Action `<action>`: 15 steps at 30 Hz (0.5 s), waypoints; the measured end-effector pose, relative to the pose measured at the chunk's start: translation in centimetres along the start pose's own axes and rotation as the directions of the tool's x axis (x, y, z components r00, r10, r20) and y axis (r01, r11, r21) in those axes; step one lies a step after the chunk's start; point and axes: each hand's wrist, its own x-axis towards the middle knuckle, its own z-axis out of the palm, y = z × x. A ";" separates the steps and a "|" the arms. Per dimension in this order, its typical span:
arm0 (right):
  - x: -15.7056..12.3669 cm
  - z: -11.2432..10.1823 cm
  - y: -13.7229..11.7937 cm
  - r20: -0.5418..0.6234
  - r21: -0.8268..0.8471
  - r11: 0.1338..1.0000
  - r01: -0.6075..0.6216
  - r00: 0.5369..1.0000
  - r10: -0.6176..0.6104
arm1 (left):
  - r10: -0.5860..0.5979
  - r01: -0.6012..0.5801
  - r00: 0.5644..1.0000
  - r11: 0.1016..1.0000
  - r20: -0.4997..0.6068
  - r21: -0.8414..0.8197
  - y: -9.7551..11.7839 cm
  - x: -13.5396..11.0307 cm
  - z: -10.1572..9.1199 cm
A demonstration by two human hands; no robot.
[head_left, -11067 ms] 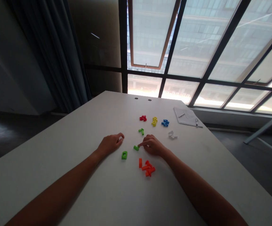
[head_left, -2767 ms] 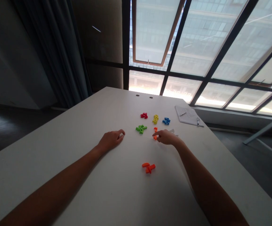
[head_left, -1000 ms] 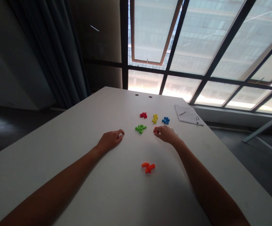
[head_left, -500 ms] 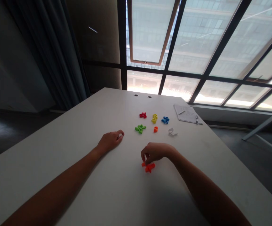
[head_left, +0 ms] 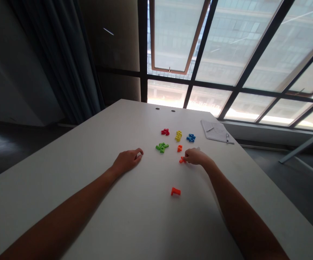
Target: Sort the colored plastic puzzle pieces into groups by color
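My right hand [head_left: 197, 156] is stretched forward on the white table [head_left: 91, 151], its fingers pinched on a small orange piece [head_left: 182, 160] just above the tabletop. Another orange piece [head_left: 179, 148] lies just beyond it. A single orange L-shaped piece [head_left: 175, 191] stays nearer to me. My left hand [head_left: 127, 160] rests on the table with its fingers curled in, nothing visible in them. A green cluster [head_left: 162, 147] lies between the two hands. Red [head_left: 165, 132], yellow [head_left: 178, 136] and blue [head_left: 190, 137] clusters sit further back.
A notepad [head_left: 216, 130] with a pen [head_left: 227, 137] lies at the table's far right. White pieces are mostly hidden behind my right hand. A large window and a dark curtain [head_left: 64, 61] stand behind the table. The table's right edge drops to a dark floor.
My right hand pinched an orange piece from the near pile and carried it forward toward the lone orange piece. One orange piece is left near me. The left hand has not moved.
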 end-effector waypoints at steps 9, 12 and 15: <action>1.2 1.8 0.0 -0.197 0.029 0.978 -0.205 0.959 0.206 | 0.000 0.000 1.000 1.000 0.005 -0.004 0.0 0.1 0.0; 1.2 2.0 -0.1 -0.244 0.037 0.972 -0.231 0.941 0.233 | -0.004 0.004 1.000 1.000 0.005 0.001 0.0 0.1 0.0; 0.9 1.2 -0.1 -0.283 0.043 0.967 -0.252 0.925 0.254 | -0.005 0.005 1.000 1.000 0.009 0.003 0.0 0.1 0.0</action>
